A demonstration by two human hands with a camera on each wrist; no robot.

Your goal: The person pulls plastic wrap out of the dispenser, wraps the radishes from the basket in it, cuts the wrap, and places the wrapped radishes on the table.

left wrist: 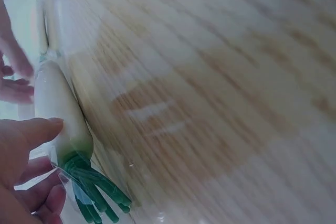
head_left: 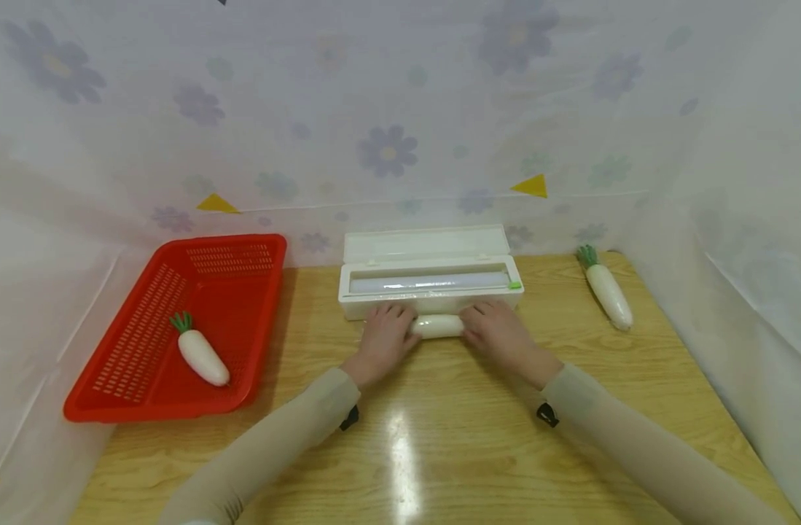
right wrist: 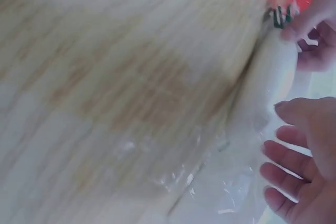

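A white radish (head_left: 438, 326) with clear plastic wrap about it lies crosswise on the table, against the front of a white cling film box (head_left: 433, 300). My left hand (head_left: 385, 337) holds its leafy end. In the left wrist view the thumb presses on the radish's body (left wrist: 63, 108), with curled fingers behind and the green leaves (left wrist: 97, 187) below. At the tapered end is my right hand (head_left: 498, 334); in the right wrist view its thumb comes up to the radish (right wrist: 268, 77), the fingers spread loosely beside loose clear film (right wrist: 220, 187).
The box's lid stands raised, with a film roll (head_left: 429, 282) inside and a green slider (head_left: 514, 285) at its right end. A red basket (head_left: 269, 313) at the left holds another radish (head_left: 203, 357). A shiny, apparently wrapped radish (head_left: 610, 297) lies at the far right of the wooden table (head_left: 479, 452).
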